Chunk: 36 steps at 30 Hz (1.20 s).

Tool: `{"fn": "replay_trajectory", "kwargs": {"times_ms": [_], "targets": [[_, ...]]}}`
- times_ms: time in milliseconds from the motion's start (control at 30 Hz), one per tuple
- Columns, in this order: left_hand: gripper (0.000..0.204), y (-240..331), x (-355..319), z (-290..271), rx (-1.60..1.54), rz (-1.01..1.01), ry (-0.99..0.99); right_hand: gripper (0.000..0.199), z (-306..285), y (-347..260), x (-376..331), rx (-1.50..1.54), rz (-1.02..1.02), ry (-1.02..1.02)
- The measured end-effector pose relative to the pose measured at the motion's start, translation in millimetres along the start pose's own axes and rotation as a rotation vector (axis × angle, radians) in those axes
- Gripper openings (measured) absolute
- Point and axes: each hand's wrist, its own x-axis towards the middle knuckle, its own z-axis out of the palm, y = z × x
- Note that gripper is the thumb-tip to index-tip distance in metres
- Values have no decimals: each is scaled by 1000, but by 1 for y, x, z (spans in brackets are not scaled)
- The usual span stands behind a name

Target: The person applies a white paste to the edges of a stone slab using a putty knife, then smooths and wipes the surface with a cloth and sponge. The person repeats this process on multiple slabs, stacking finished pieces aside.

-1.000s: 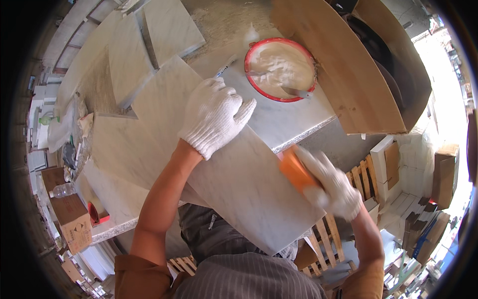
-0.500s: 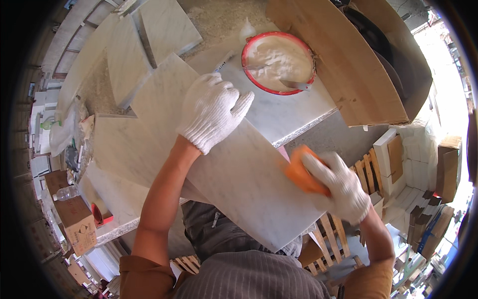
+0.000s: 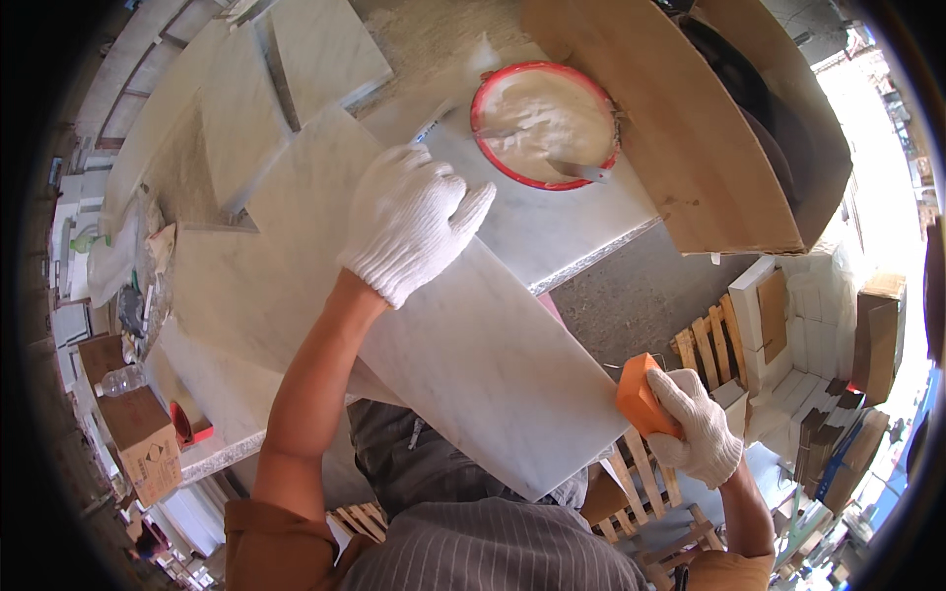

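Observation:
A long, pale grey-veined marble slab (image 3: 493, 364) slants across the view from upper left to lower middle. My left hand (image 3: 409, 217), in a white knitted glove, is closed over its far edge with the thumb stretched out. Just beyond those fingers lies a white marker pen (image 3: 432, 122) with dark print. My right hand (image 3: 698, 424), gloved alike, grips an orange block (image 3: 645, 396) shaped like a hand sanding block. That block is at the slab's near right corner; whether it touches the edge I cannot tell.
A red-rimmed bowl of creamy paste (image 3: 547, 123) with a metal scraper (image 3: 579, 171) stands beyond the slab. To its right is a large open cardboard box (image 3: 680, 148). More marble pieces (image 3: 330, 44) lie at upper left. Wooden pallets (image 3: 714, 345) stand below at right.
My right hand has moved down and right with the orange block, along the slab's edge to its corner. My left hand stays on the slab. The whole view has shifted slightly left.

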Motion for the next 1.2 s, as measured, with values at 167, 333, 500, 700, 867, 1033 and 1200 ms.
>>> {"fn": "replay_trajectory", "kwargs": {"times_ms": [167,333,500,700,867,1033,1200], "targets": [[40,3,2,4,9,40,45,74,-1,-25,97,126,-70,3],[41,0,2,1,33,48,80,80,-5,-6,63,103,-70,-69],[41,3,3,0,24,31,42,80,-6,2,36,53,-38,-84],[40,2,5,2,13,71,42,76,-3,-26,114,160,-149,-3],[41,1,4,2,27,51,36,79,2,13,12,112,-84,-5],[41,0,2,9,61,37,35,74,-2,-16,94,93,-188,19],[43,1,2,7,27,59,42,75,-3,-31,125,121,-274,13]]}}
